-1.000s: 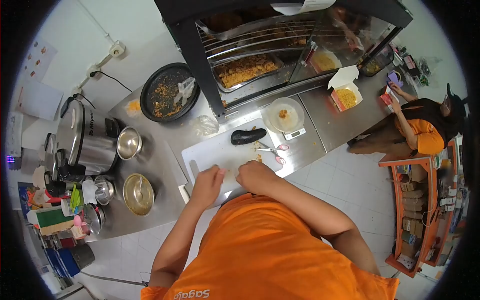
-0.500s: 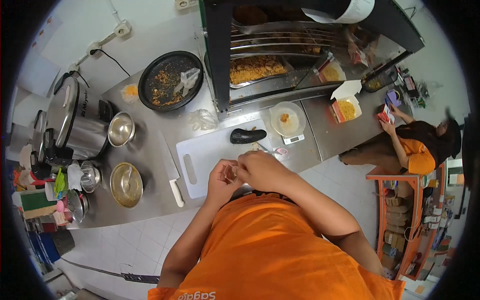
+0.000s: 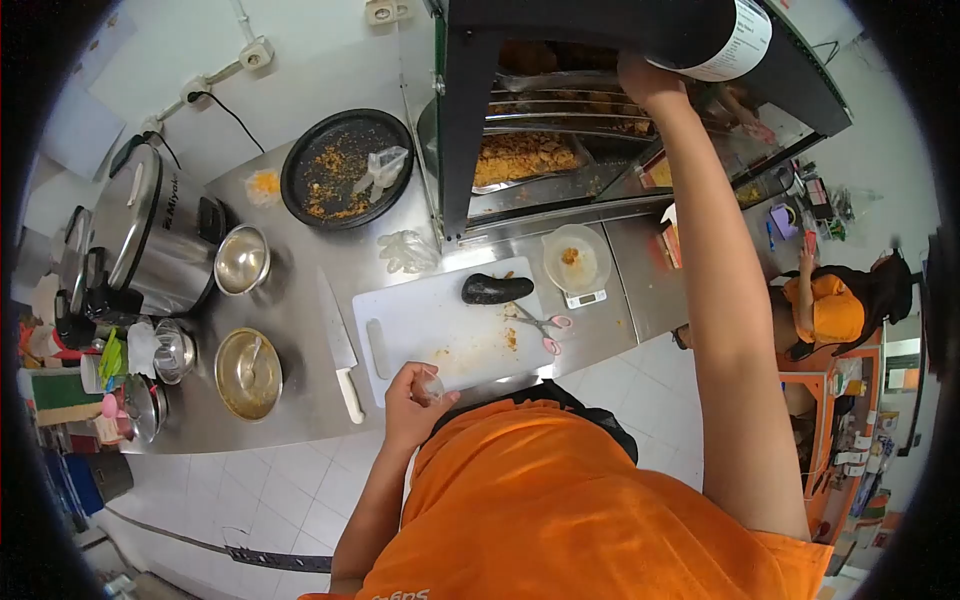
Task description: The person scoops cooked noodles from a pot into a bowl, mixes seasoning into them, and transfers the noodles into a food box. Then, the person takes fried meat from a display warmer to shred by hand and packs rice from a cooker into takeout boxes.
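My left hand [image 3: 412,408] is closed around a small clear plastic container [image 3: 430,386] near the front edge of a white cutting board [image 3: 420,330]. A black oblong object [image 3: 497,289] lies on the board among crumbs. Pink-handled scissors [image 3: 545,322] rest open at its right edge. My right hand [image 3: 650,85] is raised at the top of the glass-fronted food cabinet [image 3: 468,120], beside a paper with print [image 3: 740,45]. Its fingers are hidden by the dark cabinet top, so any hold is not visible.
A knife [image 3: 345,365] lies left of the board. Metal bowls [image 3: 243,258], a large cooker [image 3: 150,235] and a black crumb-strewn tray [image 3: 290,160] stand farther left. Behind the board, a clear-lidded tub sits on a scale [image 3: 585,299]. A co-worker [image 3: 835,305] stands at right.
My right hand has left my left hand and reached up to the cabinet. My left hand keeps the plastic container, slightly lower. The co-worker has shifted right and back.
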`<act>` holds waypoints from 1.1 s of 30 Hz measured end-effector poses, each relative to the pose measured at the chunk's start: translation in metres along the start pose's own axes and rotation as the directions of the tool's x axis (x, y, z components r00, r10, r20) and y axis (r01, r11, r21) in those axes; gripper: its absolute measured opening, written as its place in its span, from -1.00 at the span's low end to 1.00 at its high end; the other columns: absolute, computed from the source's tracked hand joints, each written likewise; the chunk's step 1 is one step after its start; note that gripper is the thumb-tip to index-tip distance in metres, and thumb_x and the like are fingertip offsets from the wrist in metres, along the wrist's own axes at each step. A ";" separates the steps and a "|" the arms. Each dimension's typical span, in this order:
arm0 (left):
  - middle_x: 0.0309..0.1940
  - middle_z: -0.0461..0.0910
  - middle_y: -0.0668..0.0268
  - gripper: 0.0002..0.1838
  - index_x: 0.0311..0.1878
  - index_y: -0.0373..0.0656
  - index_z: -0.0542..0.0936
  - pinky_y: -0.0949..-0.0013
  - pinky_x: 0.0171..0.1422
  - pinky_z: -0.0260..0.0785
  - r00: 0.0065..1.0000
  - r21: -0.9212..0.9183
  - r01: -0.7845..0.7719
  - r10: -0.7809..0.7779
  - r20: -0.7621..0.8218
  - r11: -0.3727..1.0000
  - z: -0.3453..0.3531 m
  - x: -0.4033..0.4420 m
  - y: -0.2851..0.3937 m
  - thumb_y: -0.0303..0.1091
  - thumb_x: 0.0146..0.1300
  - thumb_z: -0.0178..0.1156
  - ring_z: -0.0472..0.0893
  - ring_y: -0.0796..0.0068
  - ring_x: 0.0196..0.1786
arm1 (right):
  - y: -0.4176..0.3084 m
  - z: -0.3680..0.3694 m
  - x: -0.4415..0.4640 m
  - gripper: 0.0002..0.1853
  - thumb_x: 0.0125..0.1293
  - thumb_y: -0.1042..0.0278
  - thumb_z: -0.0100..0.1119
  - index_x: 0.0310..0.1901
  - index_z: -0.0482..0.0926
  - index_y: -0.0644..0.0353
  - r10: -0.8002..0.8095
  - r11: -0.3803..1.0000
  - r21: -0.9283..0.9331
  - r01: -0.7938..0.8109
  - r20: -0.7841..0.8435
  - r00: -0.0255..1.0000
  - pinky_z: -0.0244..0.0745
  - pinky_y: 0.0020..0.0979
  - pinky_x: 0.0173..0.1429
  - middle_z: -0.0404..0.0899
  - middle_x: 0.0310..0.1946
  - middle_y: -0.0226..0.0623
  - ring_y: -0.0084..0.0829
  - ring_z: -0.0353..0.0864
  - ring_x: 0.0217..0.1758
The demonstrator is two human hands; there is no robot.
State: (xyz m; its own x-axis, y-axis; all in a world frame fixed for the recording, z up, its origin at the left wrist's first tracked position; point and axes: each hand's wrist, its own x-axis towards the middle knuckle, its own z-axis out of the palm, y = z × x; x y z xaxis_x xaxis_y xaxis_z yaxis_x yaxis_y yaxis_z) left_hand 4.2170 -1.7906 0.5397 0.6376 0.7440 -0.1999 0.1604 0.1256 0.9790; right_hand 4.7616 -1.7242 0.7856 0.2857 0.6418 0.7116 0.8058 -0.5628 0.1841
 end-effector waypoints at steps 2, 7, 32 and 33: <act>-0.28 0.46 0.43 -0.55 -0.09 -0.18 0.52 0.59 -0.39 0.26 1.000 0.064 0.013 -0.013 -0.003 0.998 -0.003 0.002 0.006 -0.45 -0.02 0.56 0.36 0.76 -0.45 | 0.059 0.066 0.029 -0.59 0.46 0.19 0.05 0.16 0.51 0.34 -0.319 0.948 -0.075 0.310 -0.287 0.903 0.44 0.00 0.26 0.54 0.12 0.13 0.15 0.55 0.11; -0.23 0.49 0.44 -0.54 -0.09 -0.19 0.51 0.60 -0.40 0.23 0.995 0.179 -0.092 0.098 -0.025 0.979 -0.007 0.008 0.028 -0.46 -0.02 0.56 0.32 0.76 -0.46 | 0.065 0.067 0.062 -0.60 0.43 0.21 0.07 0.14 0.53 0.34 -0.063 0.998 0.017 0.068 -0.216 0.974 0.43 0.00 0.27 0.54 0.12 0.14 0.16 0.55 0.11; -0.27 0.50 0.43 -0.62 -0.12 -0.19 0.53 0.57 -0.37 0.23 0.991 0.182 -0.135 0.131 0.035 0.974 -0.032 0.008 0.029 -0.46 0.05 0.52 0.31 0.74 -0.45 | 0.069 0.065 0.025 -0.64 0.30 0.30 0.15 0.06 0.61 0.30 0.018 0.974 0.211 0.079 -0.422 0.906 0.39 0.00 0.33 0.55 0.12 0.20 0.21 0.54 0.14; -0.28 0.49 0.43 -0.61 -0.11 -0.19 0.53 0.58 -0.36 0.23 0.993 0.208 -0.119 0.114 0.036 0.971 -0.033 0.007 0.033 -0.45 0.04 0.52 0.30 0.74 -0.45 | 0.055 0.059 0.019 -0.64 0.30 0.30 0.16 0.06 0.62 0.30 -0.007 0.970 0.212 0.121 -0.472 0.881 0.39 0.00 0.33 0.55 0.12 0.20 0.21 0.54 0.14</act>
State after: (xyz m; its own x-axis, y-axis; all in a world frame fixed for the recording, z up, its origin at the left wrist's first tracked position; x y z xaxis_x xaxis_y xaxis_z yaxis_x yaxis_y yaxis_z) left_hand 4.2022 -1.7599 0.5723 0.6784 0.7294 -0.0881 0.2366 -0.1034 0.9661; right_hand 4.8416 -1.7124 0.7692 0.0014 0.3236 0.9462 0.9260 -0.3575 0.1209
